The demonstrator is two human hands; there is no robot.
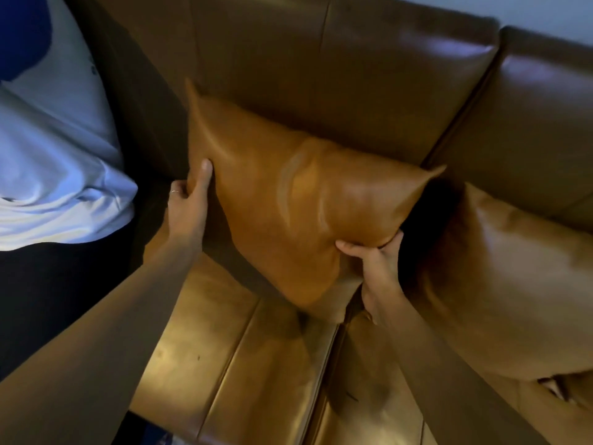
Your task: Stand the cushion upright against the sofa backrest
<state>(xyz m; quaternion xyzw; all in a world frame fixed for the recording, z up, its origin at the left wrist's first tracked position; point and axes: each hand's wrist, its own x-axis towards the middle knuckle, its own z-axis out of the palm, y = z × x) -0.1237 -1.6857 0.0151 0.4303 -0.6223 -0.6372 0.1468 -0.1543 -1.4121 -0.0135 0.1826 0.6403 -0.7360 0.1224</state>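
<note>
A tan leather cushion [288,200] is held tilted, one corner pointing down, in front of the brown leather sofa backrest [321,75]. My left hand [189,207] grips its left edge, thumb on the front face. My right hand [375,261] pinches its lower right edge from below. The cushion's bottom corner hangs just above the seat [231,348]; whether its back touches the backrest is hidden.
A second tan cushion [519,284] leans on the sofa at the right. A person in a white shirt [57,155] sits at the sofa's left end, beside the armrest corner. A seam between two seat cushions [330,364] runs below my right hand.
</note>
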